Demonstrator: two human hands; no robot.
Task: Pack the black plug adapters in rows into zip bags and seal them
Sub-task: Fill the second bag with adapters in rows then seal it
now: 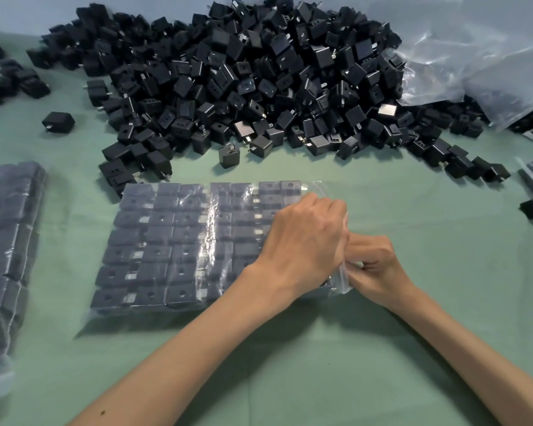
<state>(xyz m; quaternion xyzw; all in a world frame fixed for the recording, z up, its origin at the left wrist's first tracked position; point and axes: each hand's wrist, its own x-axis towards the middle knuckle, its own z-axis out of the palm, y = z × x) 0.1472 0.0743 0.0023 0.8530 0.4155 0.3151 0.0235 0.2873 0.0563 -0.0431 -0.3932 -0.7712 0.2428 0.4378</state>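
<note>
Low in the frame two bare forearms reach in from the bottom corners over the green counter [290,364]. They meet at the right edge of a clear plastic zip bag [173,241], which lies flat in the middle of the frame.

The left hand [305,241] lies on top of this edge with its fingers curled down onto the plastic. The right hand [377,265], touching it from the right, pinches the loose lip of the bag between thumb and fingers. So both hands are together and closed on the same edge.

Inside the bag, black square plastic plug adapters [160,233] lie in straight rows, close one to another, and fill almost the whole bag.

At the left border lies a stack of filled clear bags [6,256], also dark with adapters.

Behind the bag one single adapter [229,157] stands alone. Further back a big heap of loose black adapters [243,81] spreads across the upper middle.

In the upper right a crumpled clear plastic sheet [462,56] rests partly on this heap.
</note>
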